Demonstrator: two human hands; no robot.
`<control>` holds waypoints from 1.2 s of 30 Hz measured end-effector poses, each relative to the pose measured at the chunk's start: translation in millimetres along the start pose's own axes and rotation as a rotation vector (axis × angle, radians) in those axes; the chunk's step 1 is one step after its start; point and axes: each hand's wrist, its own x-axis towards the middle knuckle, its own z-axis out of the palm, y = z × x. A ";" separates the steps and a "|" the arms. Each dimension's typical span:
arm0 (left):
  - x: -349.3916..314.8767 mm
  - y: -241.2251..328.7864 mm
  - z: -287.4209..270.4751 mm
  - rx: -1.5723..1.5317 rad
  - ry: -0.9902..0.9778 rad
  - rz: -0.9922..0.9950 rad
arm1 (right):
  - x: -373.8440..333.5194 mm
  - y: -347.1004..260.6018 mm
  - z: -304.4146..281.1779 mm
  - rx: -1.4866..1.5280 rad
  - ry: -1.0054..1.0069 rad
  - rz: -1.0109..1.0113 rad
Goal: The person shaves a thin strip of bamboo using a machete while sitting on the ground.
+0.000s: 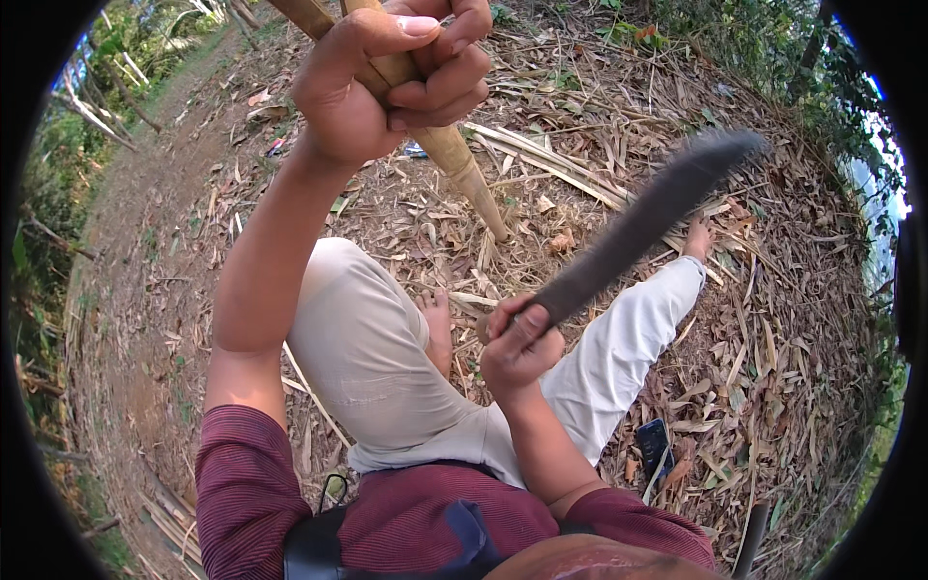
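A yellowish bamboo pole slants down from the top edge, its lower end against the leaf-strewn ground in front of me. My left hand, raised high, has its fingers wrapped round the pole. Above the fist the bamboo appears divided into two pieces. In my right hand is the handle of a machete, held over the ground between my legs. Its long dark blade points up and to the right, apart from the pole, and is blurred toward the tip.
Pale bamboo strips lie beyond the pole. A dark phone rests on dry leaves beside my right leg, with a dark rod nearer the lower edge. More long pieces lie at lower left. Bushes border the slope.
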 end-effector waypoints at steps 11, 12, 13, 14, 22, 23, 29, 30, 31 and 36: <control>-0.5 7.9 5.7 0.103 0.093 0.067 | 18.5 4.3 -7.6 -0.032 -0.056 0.159; 0.1 5.0 4.8 0.083 0.071 0.067 | 18.6 -3.5 -5.0 -0.008 -0.062 0.050; -0.2 0.6 4.1 0.056 0.080 0.090 | 17.3 -5.4 -2.3 0.015 -0.069 -0.059; -0.5 1.4 6.4 0.039 0.091 0.117 | 10.5 12.7 0.0 -0.023 -0.090 -0.208; 1.0 3.8 -24.6 0.237 0.221 0.227 | -19.1 127.8 -18.1 -0.309 0.036 0.618; -6.4 4.4 -25.6 0.216 0.245 0.226 | -16.2 109.2 -15.5 -0.225 0.073 0.474; 0.7 -2.4 -11.8 0.260 0.295 0.302 | 14.2 20.4 -5.9 0.044 -0.032 -0.134; 2.5 -4.9 -5.8 0.267 0.302 0.303 | 4.0 37.4 -2.0 0.046 -0.025 -0.221; 4.2 -7.7 1.0 0.273 0.308 0.305 | -6.4 53.2 2.9 -0.042 -0.086 -0.074; -3.1 -10.9 18.2 0.347 0.601 0.294 | -23.4 94.3 5.6 -0.079 -0.060 0.538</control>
